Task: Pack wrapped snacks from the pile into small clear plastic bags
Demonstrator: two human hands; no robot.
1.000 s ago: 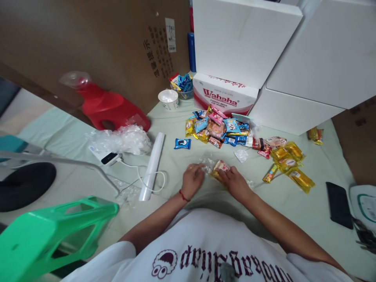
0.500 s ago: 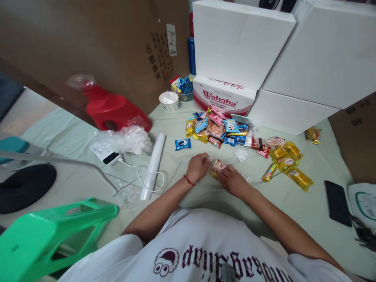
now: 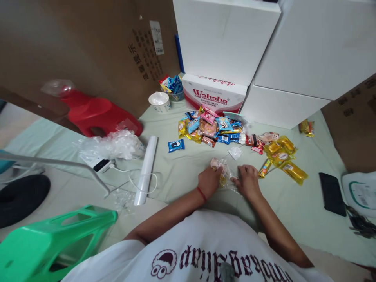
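A Wahaha box (image 3: 214, 97) stands at one o'clock, a cup (image 3: 160, 107) at eleven. Brown cardboard (image 3: 88, 47) rises at ten. At eight lies a white roll (image 3: 146, 169), with a green stool (image 3: 51, 235) farther out.

Two hands (image 3: 209, 183) (image 3: 249, 183), one red jug (image 3: 101, 110)

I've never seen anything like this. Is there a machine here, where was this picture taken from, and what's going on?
No machine: these are a person's bare hands, seen by a camera worn on the head, looking forward and down. The left hand grips a wrapped snack; the right hand is at its clear wrapping, though whether it pinches it is hard to tell. On the pale green cloth lie a pile of colorful packets, yellow packets and a white roll.
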